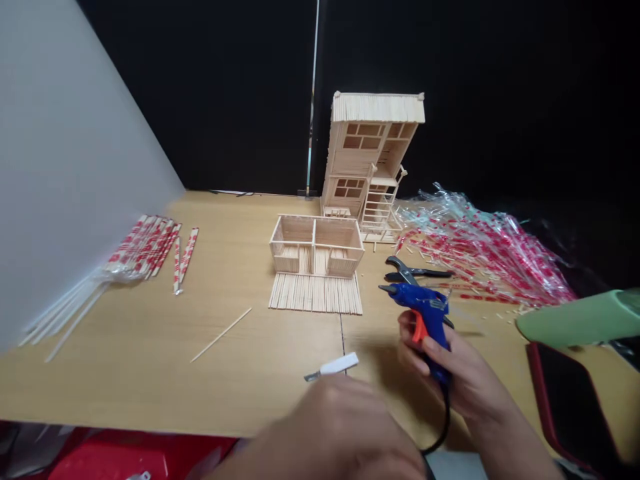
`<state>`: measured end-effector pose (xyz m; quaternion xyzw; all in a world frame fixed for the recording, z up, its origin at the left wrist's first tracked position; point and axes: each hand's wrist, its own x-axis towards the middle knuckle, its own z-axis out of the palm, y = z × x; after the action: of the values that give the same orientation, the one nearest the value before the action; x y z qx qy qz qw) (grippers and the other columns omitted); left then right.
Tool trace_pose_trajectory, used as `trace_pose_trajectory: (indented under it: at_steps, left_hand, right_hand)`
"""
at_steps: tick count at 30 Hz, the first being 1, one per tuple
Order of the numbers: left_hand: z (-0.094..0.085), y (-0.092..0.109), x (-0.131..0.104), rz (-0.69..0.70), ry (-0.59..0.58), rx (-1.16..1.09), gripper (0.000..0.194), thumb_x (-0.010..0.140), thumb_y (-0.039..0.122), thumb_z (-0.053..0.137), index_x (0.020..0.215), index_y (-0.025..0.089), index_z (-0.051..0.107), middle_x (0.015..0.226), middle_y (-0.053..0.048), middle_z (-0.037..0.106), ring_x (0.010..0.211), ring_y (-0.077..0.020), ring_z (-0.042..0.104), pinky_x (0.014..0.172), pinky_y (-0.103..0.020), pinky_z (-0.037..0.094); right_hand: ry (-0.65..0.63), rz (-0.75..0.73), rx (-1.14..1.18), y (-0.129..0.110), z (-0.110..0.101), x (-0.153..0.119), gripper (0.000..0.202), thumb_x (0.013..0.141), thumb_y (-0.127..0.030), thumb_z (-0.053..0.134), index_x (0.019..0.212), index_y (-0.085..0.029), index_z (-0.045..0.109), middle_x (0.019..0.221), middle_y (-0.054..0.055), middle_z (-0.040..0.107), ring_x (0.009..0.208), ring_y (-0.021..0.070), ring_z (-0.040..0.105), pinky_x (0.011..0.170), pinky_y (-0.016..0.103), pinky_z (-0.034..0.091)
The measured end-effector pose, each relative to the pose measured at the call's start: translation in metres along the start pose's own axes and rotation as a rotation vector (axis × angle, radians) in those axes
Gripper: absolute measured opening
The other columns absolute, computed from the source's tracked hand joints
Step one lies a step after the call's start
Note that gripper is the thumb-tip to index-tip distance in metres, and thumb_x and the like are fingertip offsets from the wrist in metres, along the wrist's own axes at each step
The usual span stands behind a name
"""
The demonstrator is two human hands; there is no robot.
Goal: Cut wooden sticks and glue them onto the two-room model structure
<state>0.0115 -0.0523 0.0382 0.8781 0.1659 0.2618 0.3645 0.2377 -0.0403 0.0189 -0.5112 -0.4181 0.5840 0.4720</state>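
Observation:
A blue glue gun with an orange trigger is held in my right hand, its nozzle pointing left. My left hand is blurred at the bottom middle, near the glue gun's black cord; its fingers are hidden. Just above it lies a white-handled craft knife. A small open stick frame with two compartments stands at the centre, with a mat of sticks at its front. One loose thin stick rests on the table to the left.
A tall stick house stands at the back. Wrapped sticks and white glue sticks lie left. Pliers, crumpled wrappers, a green bottle and a phone are on the right of the wooden table.

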Motion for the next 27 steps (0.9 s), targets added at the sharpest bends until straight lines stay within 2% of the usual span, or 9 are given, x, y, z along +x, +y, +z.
trace_pose_trajectory:
  at_steps: [2, 4, 6, 8, 10, 15, 19, 23, 27]
  left_hand:
    - [-0.03, -0.033, -0.002, -0.195, 0.136, -0.002, 0.026, 0.099, 0.031, 0.05, 0.088, 0.022, 0.071, 0.081, -0.001, 0.076, 0.075, -0.0135, 0.069, 0.075, -0.026, 0.053]
    - [-0.053, -0.067, -0.007, -0.407, 0.165, 0.107, 0.021, 0.097, 0.028, 0.051, 0.093, 0.023, 0.071, 0.09, -0.002, 0.077, 0.082, -0.0169, 0.071, 0.074, -0.029, 0.053]
    - [-0.067, -0.099, -0.012, -0.586, 0.172, 0.3, 0.022, 0.097, 0.029, 0.051, 0.109, 0.023, 0.068, 0.098, -0.005, 0.077, 0.086, -0.0223, 0.071, 0.075, -0.035, 0.054]
    - [-0.07, -0.126, -0.015, -0.636, 0.162, 0.447, 0.027, 0.098, 0.028, 0.048, 0.12, 0.022, 0.064, 0.109, -0.008, 0.075, 0.095, -0.0247, 0.069, 0.08, -0.038, 0.053]
    - [-0.067, -0.143, -0.015, -0.604, 0.142, 0.571, 0.031, 0.1, 0.026, 0.045, 0.125, 0.019, 0.06, 0.111, -0.01, 0.072, 0.1, -0.025, 0.066, 0.084, -0.038, 0.051]
    - [-0.052, -0.151, -0.012, -0.514, 0.054, 0.778, 0.039, 0.1, 0.026, 0.043, 0.136, 0.015, 0.053, 0.096, -0.01, 0.065, 0.087, -0.0256, 0.06, 0.075, -0.039, 0.047]
    - [-0.049, -0.151, -0.011, -0.51, 0.039, 0.753, 0.043, 0.1, 0.03, 0.044, 0.141, 0.015, 0.05, 0.095, -0.01, 0.063, 0.086, -0.0251, 0.057, 0.074, -0.038, 0.044]
    - [-0.051, -0.156, -0.011, -0.531, 0.042, 0.705, 0.042, 0.1, 0.031, 0.045, 0.138, 0.014, 0.053, 0.096, -0.009, 0.062, 0.087, -0.025, 0.056, 0.075, -0.038, 0.043]
    - [-0.049, -0.159, -0.012, -0.527, 0.04, 0.698, 0.041, 0.099, 0.03, 0.046, 0.137, 0.015, 0.053, 0.095, -0.008, 0.061, 0.086, -0.0245, 0.055, 0.074, -0.038, 0.042]
  right_hand:
    - [-0.049, 0.069, 0.029, -0.01, 0.012, 0.02, 0.05, 0.073, -0.059, 0.073, 0.101, -0.02, 0.06, 0.085, 0.004, 0.06, 0.048, 0.0098, 0.047, 0.045, 0.026, 0.037]
    - [-0.08, 0.124, 0.012, -0.016, 0.024, 0.041, 0.049, 0.072, -0.057, 0.074, 0.1, -0.019, 0.062, 0.091, 0.007, 0.066, 0.045, 0.0088, 0.048, 0.043, 0.025, 0.038]
    - [-0.09, 0.135, -0.017, -0.017, 0.033, 0.06, 0.045, 0.073, -0.052, 0.076, 0.099, -0.017, 0.064, 0.097, 0.01, 0.071, 0.046, 0.0089, 0.053, 0.046, 0.025, 0.043]
    - [-0.065, 0.108, -0.057, -0.013, 0.038, 0.075, 0.04, 0.074, -0.046, 0.078, 0.096, -0.016, 0.066, 0.1, 0.01, 0.073, 0.047, 0.0087, 0.057, 0.05, 0.025, 0.047]
    - [-0.017, 0.083, -0.103, -0.006, 0.041, 0.085, 0.037, 0.074, -0.044, 0.079, 0.095, -0.015, 0.067, 0.1, 0.01, 0.074, 0.044, 0.0074, 0.055, 0.05, 0.025, 0.046]
    - [0.092, 0.092, -0.145, 0.018, 0.043, 0.094, 0.041, 0.078, -0.048, 0.076, 0.096, -0.014, 0.065, 0.093, 0.009, 0.074, 0.041, 0.0055, 0.045, 0.04, 0.022, 0.035]
    - [0.1, 0.127, -0.21, 0.029, 0.045, 0.1, 0.043, 0.082, -0.053, 0.07, 0.096, -0.013, 0.064, 0.076, 0.005, 0.07, 0.04, 0.0065, 0.042, 0.039, 0.022, 0.029]
    - [0.065, 0.15, -0.316, 0.031, 0.049, 0.105, 0.047, 0.089, -0.06, 0.058, 0.086, -0.014, 0.064, 0.05, -0.002, 0.055, 0.037, 0.0087, 0.04, 0.039, 0.022, 0.028]
    - [0.108, 0.142, -0.491, 0.033, 0.053, 0.108, 0.051, 0.09, -0.063, 0.053, 0.079, -0.014, 0.064, 0.041, -0.004, 0.048, 0.038, 0.0112, 0.042, 0.04, 0.023, 0.03]
